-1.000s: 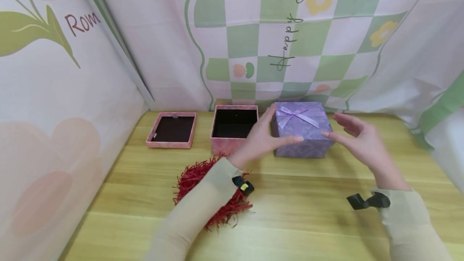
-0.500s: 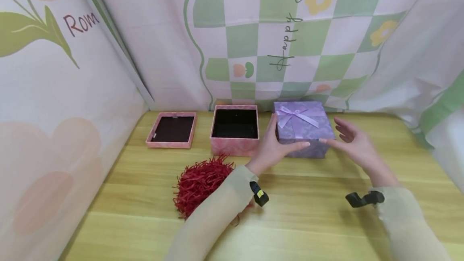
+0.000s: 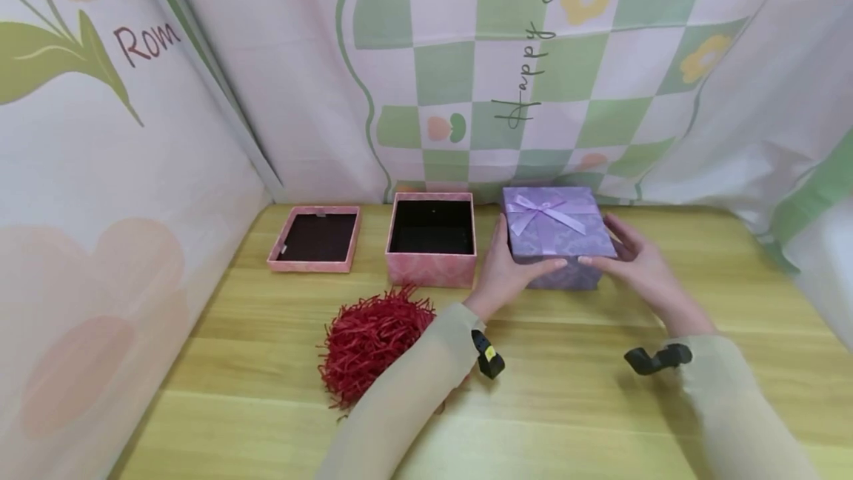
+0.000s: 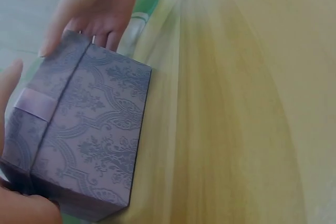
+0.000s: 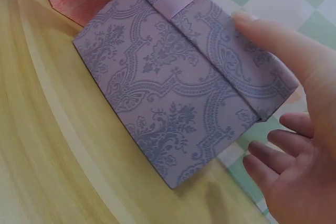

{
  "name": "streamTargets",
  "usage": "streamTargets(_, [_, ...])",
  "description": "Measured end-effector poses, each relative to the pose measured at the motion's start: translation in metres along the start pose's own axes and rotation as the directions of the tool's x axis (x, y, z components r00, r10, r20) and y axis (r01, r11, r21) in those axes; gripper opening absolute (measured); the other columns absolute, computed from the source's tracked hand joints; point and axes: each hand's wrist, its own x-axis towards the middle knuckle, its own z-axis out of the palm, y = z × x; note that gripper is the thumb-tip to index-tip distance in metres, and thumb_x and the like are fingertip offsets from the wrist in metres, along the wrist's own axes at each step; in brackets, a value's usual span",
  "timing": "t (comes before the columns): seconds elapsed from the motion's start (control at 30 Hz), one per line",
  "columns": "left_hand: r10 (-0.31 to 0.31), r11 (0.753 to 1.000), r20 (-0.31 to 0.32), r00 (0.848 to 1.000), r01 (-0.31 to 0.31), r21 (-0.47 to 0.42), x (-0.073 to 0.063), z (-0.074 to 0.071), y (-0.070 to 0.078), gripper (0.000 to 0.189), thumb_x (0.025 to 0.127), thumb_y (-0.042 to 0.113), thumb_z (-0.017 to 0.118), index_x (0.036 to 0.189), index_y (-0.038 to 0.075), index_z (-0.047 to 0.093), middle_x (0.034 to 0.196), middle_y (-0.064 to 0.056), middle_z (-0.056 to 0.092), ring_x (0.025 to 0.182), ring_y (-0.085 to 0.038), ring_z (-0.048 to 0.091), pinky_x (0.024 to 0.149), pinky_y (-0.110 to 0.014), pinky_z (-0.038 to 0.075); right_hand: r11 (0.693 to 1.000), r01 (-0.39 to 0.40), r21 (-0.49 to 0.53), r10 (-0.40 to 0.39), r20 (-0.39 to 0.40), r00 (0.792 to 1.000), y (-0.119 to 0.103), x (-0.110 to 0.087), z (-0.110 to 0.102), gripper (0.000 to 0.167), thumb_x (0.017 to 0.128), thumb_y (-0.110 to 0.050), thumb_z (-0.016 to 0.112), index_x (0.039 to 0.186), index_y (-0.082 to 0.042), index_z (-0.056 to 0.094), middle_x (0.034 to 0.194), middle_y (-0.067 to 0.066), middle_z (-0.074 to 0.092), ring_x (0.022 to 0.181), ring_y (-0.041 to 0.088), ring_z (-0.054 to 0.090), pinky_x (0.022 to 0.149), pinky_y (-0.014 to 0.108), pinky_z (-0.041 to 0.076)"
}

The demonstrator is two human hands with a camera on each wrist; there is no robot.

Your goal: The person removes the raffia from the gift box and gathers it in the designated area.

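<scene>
A purple gift box [image 3: 558,235] with its ribbon-tied lid on stands at the back right of the table. My left hand [image 3: 506,269] holds its left front corner, thumb along the lid's front edge and fingers at the side. At the opposite corner is my right hand [image 3: 643,265], its thumb [image 5: 262,30] at the lid's front edge. Its other fingers [image 5: 286,142] are spread loosely beside the right side, close to the lid's corner. The seam under the lid runs closed across the patterned front in both wrist views.
Left of the purple box stands an open pink box [image 3: 432,270] with a black inside. Its lid [image 3: 313,267] lies upturned farther left. A heap of red shredded paper [image 3: 373,343] lies in front, partly behind the left sleeve. A printed curtain [image 3: 446,72] hangs behind.
My left hand has moved a little right and down to the box's front corner. My right hand has come in leftward, closer to the box's right side. The box stays in place.
</scene>
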Motion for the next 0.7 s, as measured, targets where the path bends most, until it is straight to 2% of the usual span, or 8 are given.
streamTargets(0.1, [-0.007, 1.0, -0.004, 1.0, 0.007, 0.002, 0.0, -0.001, 0.0, 0.124, 0.076, 0.046, 0.09, 0.165, 0.013, 0.011, 0.167, -0.001, 0.021, 0.148, -0.013, 0.025, 0.116, -0.035, 0.027, 1.0, 0.013, -0.016, -0.013, -0.011, 1.0, 0.0, 0.002, 0.003, 0.098, 0.094, -0.016, 0.076, 0.165, -0.015, 0.009, 0.168, 0.012, 0.011, 0.147, 0.04, 0.025, 0.098, 0.014, 0.041])
streamTargets(0.27, [-0.028, 1.0, -0.018, 0.999, 0.028, 0.005, 0.0, -0.001, -0.001, 0.122, 0.076, 0.043, 0.091, 0.164, 0.011, 0.015, 0.165, -0.004, 0.026, 0.146, -0.012, 0.028, 0.115, -0.032, 0.029, 0.998, 0.029, -0.052, -0.031, -0.041, 0.999, 0.001, 0.003, 0.01, 0.097, 0.092, -0.016, 0.079, 0.165, -0.016, 0.015, 0.163, 0.02, 0.025, 0.138, 0.028, 0.043, 0.093, 0.01, 0.043])
streamTargets(0.33, [-0.043, 0.999, -0.015, 0.999, 0.044, 0.014, 0.0, -0.002, -0.001, 0.12, 0.076, 0.043, 0.091, 0.164, 0.01, 0.016, 0.165, -0.005, 0.026, 0.146, -0.013, 0.028, 0.115, -0.031, 0.029, 0.998, 0.024, -0.062, -0.027, -0.048, 0.998, 0.001, 0.003, 0.011, 0.097, 0.091, -0.017, 0.08, 0.165, -0.016, 0.016, 0.162, 0.022, 0.027, 0.136, 0.028, 0.045, 0.092, 0.009, 0.042])
streamTargets(0.53, [-0.062, 0.998, -0.004, 0.998, 0.062, 0.023, 0.002, -0.003, -0.004, 0.114, 0.079, 0.042, 0.089, 0.164, 0.009, 0.02, 0.165, -0.008, 0.025, 0.147, -0.016, 0.026, 0.116, -0.031, 0.026, 0.997, -0.008, -0.075, 0.004, -0.051, 0.999, -0.003, 0.002, 0.013, 0.098, 0.091, -0.022, 0.081, 0.164, -0.016, 0.016, 0.162, 0.022, 0.027, 0.139, 0.043, 0.037, 0.093, 0.007, 0.039])
streamTargets(0.7, [-0.054, 0.998, 0.006, 0.999, 0.054, -0.014, 0.004, -0.005, -0.005, 0.112, 0.08, 0.041, 0.088, 0.164, 0.01, 0.02, 0.166, -0.006, 0.025, 0.148, -0.014, 0.025, 0.116, -0.03, 0.026, 0.995, -0.029, -0.099, 0.022, -0.063, 0.998, -0.005, 0.002, 0.013, 0.099, 0.09, -0.025, 0.081, 0.164, -0.015, 0.016, 0.16, 0.023, 0.029, 0.139, 0.044, 0.038, 0.09, 0.006, 0.039])
